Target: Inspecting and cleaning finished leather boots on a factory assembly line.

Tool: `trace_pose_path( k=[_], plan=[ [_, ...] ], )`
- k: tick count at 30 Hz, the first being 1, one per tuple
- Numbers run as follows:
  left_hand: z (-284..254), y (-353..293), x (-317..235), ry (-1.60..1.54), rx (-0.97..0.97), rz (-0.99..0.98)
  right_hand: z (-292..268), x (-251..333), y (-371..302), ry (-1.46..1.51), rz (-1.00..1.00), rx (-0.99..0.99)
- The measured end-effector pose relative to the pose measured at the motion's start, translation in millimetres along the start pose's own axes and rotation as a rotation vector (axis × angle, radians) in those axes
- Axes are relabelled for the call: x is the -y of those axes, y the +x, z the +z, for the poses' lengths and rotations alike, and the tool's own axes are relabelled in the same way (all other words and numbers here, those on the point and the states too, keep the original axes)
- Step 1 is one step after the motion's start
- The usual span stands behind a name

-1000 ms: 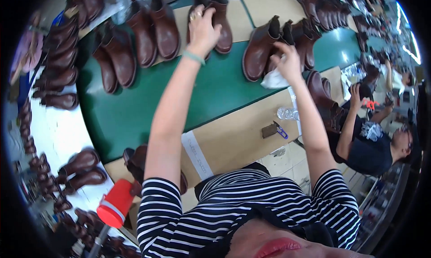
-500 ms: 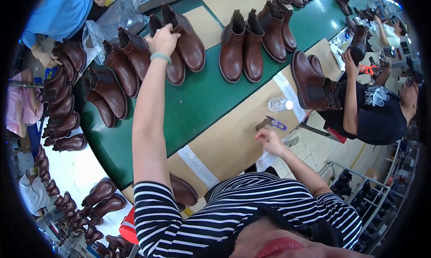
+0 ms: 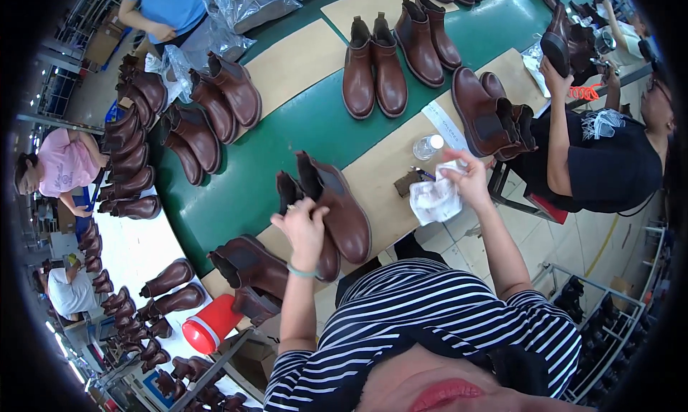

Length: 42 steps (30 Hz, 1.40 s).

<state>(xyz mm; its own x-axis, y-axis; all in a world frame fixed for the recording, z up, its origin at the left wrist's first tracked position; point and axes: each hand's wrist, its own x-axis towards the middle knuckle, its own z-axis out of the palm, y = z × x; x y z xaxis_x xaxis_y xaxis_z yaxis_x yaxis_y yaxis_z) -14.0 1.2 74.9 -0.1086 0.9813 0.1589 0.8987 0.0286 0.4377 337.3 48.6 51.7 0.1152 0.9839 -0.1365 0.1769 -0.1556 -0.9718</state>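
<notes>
A pair of brown leather ankle boots [image 3: 345, 218] with dark elastic side panels stands in front of me at the near edge of the bench. Over these boots is my left hand [image 3: 301, 233], its fingers spread; whether a fingertip touches the leather I cannot tell. My right hand [image 3: 469, 182] grips a crumpled white cloth [image 3: 436, 200], which hangs down from the fingers. Beside the cloth lie a small brown block [image 3: 407, 183] and thread snips, partly covered by it. A clear plastic bottle [image 3: 427, 147] with a white cap stands just beyond.
More boots [image 3: 374, 68] stand in pairs across the green bench [image 3: 287, 136] and its brown paper. Another pair [image 3: 251, 268] sits left of my arm, near a red container [image 3: 211, 324]. A person in black [image 3: 609, 161] at right holds a boot. Other people work at left.
My left hand has come back from the far side, and a pair of boots now stands near me. My right hand has risen with the white cloth. The whole view has shifted.
</notes>
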Motion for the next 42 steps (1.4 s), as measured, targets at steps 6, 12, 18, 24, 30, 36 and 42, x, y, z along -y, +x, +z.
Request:
trace_pose_path(
  k=[6,12,18,24,30,36,42],
  plan=[
    [-8,-55,-38,0.107,-0.009,-0.131,-31,-23,25,0.228,0.197,0.040],
    [37,11,-103,-0.458,0.018,0.234,-23,-29,59,0.219,0.097,0.146],
    [210,50,-139,-0.762,0.252,0.170,-7,-37,65,0.247,0.095,0.155],
    [229,57,-164,-0.770,0.206,0.236,-12,-66,55,0.407,0.126,0.047],
    [185,79,-168,-0.320,0.074,0.572,-23,-76,34,0.738,0.156,0.149],
    [155,91,-187,0.046,0.006,0.752,-21,-87,39,0.934,0.146,0.244],
    [146,94,-203,0.199,-0.102,0.881,-22,-101,48,1.013,0.146,0.290]
  ],
)
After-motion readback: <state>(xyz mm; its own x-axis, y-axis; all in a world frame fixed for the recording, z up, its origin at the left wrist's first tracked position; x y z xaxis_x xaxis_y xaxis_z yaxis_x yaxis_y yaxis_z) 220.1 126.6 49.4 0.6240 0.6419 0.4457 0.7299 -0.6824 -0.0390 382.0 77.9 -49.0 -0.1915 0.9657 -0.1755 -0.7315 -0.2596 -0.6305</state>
